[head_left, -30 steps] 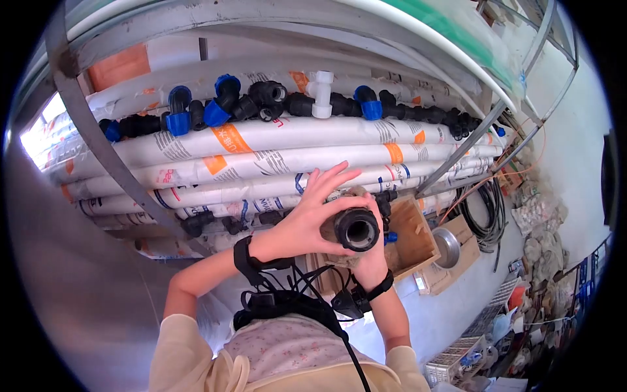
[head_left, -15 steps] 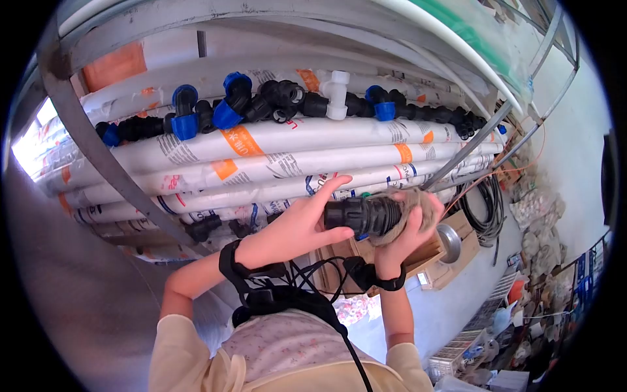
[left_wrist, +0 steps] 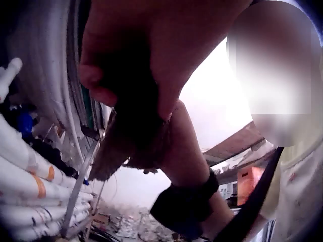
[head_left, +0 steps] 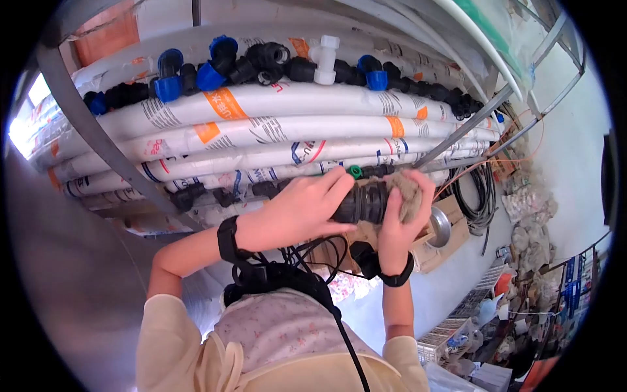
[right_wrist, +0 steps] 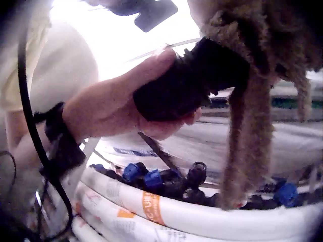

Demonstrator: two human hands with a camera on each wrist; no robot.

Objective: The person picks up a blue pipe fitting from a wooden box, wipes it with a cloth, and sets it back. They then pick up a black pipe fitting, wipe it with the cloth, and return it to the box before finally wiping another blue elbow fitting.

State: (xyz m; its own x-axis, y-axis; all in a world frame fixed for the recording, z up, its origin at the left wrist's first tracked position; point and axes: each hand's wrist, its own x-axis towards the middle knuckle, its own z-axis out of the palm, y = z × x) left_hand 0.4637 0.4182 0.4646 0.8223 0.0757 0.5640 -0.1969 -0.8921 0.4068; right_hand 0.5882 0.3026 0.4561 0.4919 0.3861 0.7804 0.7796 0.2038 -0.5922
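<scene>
Held up in front of the chest is a black ribbed pipe fitting [head_left: 367,204]. My left hand [head_left: 294,208] grips its left end, fingers over the top and thumb below. A brown, fuzzy rag [head_left: 410,195] covers the other end, and my right hand [head_left: 400,235] holds the fitting through it. In the right wrist view, strips of the rag [right_wrist: 250,136] hang down past the fitting [right_wrist: 169,93]. From the left wrist, the rag [left_wrist: 108,156] shows below the left hand [left_wrist: 146,50], while the fitting is lost in shadow.
Long white wrapped pipes [head_left: 294,108] lie stacked behind the hands, within a metal frame [head_left: 98,124]. Along them sit black and blue fittings [head_left: 219,65] and a white tee [head_left: 325,60]. To the right are a metal bowl [head_left: 440,225], coiled black hose [head_left: 482,209] and a white crate [head_left: 444,340].
The fitting has turned from its open end facing the camera to lying sideways. The left hand, spread loosely half a second ago, now closes round its left end; the rag stays in the right hand.
</scene>
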